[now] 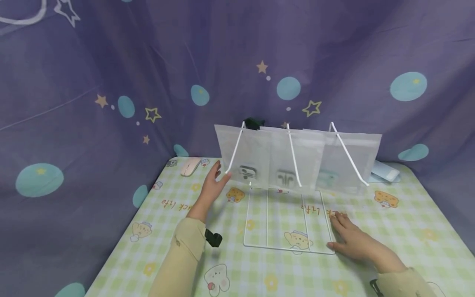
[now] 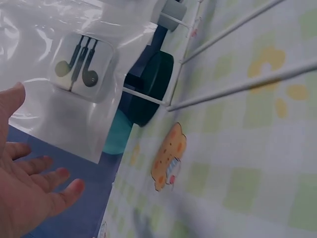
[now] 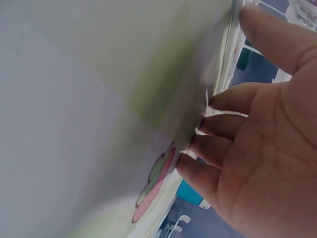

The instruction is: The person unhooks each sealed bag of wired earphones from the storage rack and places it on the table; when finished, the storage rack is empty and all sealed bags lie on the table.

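A white wire rack (image 1: 267, 218) is set on the tabletop (image 1: 289, 272), its translucent pouches (image 1: 308, 148) hung left to right. The left grip (image 1: 212, 187), nearer the row (fingers uncurled, empty), is held just beside the leftmost pouch (image 1: 254, 148); the right grip (image 1: 356, 243), empty, fingers extended, is placed by the rack's near right corner.

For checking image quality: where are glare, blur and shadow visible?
Left wrist: whitish glare streaks cross the translucent plastic bag; right wrist: the green-and-white checked tablecloth looks blurred, with soft shadow near the bare right hand; head: fairly even light.
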`<state>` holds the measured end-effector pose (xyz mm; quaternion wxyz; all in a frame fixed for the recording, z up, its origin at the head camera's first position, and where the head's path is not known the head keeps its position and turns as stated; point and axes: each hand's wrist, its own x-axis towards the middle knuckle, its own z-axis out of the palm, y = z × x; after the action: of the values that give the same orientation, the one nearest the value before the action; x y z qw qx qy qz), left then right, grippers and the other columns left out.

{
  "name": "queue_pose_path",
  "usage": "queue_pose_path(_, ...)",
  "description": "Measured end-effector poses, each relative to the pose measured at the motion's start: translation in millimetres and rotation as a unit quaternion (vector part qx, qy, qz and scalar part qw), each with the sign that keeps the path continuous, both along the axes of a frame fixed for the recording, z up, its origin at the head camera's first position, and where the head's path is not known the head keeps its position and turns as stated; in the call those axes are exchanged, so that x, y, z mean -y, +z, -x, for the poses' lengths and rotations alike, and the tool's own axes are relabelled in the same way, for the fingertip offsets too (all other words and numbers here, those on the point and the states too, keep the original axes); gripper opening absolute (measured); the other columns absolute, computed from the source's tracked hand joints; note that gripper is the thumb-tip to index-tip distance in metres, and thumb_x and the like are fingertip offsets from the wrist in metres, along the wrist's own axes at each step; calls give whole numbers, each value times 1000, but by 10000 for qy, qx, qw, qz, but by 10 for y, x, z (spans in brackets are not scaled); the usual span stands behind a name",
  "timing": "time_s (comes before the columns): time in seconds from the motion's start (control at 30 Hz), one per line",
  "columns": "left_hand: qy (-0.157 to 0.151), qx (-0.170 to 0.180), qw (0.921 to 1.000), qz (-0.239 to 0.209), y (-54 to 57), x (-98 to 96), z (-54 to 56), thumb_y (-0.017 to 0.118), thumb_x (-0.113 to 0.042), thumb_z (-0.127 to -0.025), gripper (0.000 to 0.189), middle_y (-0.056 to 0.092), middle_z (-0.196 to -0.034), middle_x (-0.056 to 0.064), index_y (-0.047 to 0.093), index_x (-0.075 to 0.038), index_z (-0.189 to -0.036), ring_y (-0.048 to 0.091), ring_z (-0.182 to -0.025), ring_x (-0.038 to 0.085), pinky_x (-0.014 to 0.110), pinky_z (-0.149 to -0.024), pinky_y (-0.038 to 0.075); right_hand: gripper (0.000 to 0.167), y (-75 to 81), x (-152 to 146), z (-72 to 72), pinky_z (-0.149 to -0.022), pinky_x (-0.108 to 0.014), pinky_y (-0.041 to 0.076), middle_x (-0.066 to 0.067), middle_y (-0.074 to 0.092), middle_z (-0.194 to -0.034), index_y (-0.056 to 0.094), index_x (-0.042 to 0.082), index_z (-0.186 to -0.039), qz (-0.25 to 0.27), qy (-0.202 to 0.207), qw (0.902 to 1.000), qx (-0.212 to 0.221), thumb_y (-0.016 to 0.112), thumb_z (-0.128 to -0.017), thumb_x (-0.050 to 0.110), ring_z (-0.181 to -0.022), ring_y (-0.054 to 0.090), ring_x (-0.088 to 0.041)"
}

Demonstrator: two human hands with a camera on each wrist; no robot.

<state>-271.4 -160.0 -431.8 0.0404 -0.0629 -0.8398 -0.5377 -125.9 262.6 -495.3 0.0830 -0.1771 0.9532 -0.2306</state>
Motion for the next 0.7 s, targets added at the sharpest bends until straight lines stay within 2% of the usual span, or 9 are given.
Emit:
queue_pose_path(0.17, -18, -419, 9979, -487, 26, -42, 75, 62, -10, -95, 62, 38, -147, 27, 32, 6, -147, 37, -135, 42, 46, -112, 28, 88, 0, 17, -8, -104, -67, 22, -42, 20, -147, 32, -17, -142, -72, -28, 10000, 9, 69, -87, 42, -133, 17, -61)
queue_pose_path(0.23, -24, -460, 9962, -739, 36, -57, 84, 62, -5, -93, 62, 40, -145, 28, 33, 8, -146, 40, -134, 41, 45, -111, 30, 86, 15, 26, -15, -104, -68, 21, -42, 19, -147, 33, -16, -142, -90, -38, 9999, 39, 69, -88, 41, -133, 17, -61)
queue_pose_path(0.43, 159, -165, 9920, -1245, 56, -103, 85, 63, -2, -92, 57, 53, -133, 28, 39, 4, -144, 53, -120, 38, 43, -102, 42, 83, 36, 42, -26, -103, -69, 22, -43, 19, -147, 36, -13, -142, -143, -8, 9999, 47, 69, -88, 40, -133, 16, -62)
queue_pose_path(0.6, 485, -80, 9916, -1193, 75, -127, 97, 66, -3, -90, 51, 64, -111, 22, 49, 4, -138, 60, -96, 22, 30, -88, 48, 82, 26, 44, -15, -102, -70, 23, -43, 20, -146, 37, -13, -142, -190, 2, 9998, -21, 69, -88, 39, -132, 17, -62)
queue_pose_path(0.7, 542, -118, 9914, -1183, 83, -140, 99, 67, -2, -89, 46, 64, -106, 21, 54, 5, -132, 60, -92, 20, 28, -85, 49, 82, 15, 43, -6, -102, -70, 23, -43, 20, -146, 37, -13, -142, -205, 0, 9998, -29, 69, -88, 39, -132, 17, -62)
